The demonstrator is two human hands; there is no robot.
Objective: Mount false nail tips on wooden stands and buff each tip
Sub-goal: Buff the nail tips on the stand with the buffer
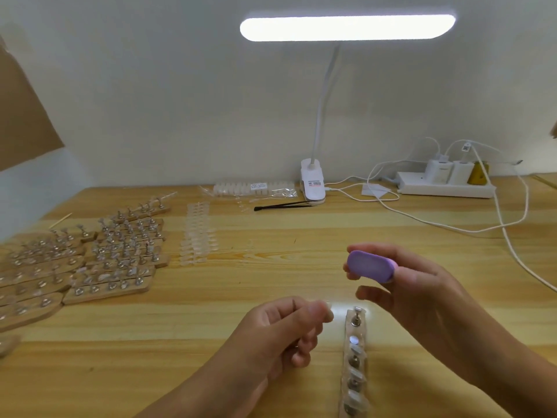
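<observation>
My right hand [422, 300] grips a small purple buffer block [370, 267] between fingers and thumb, held above the table. My left hand [283, 333] pinches a clear false nail tip [328, 312] at its fingertips, just left of a wooden stand strip [355, 363]. That strip runs toward me below my hands and carries several metal pegs, some with clear tips on them. The buffer hangs a little above and right of the pinched tip, not touching it.
Many wooden stands with mounted tips [90, 267] lie at the left. Rows of loose clear tips [197, 236] sit in the middle, a bag of tips [253, 188] and a black tool [283, 205] behind. A clip lamp [313, 185], power strip [446, 184] and cables stand at the back right.
</observation>
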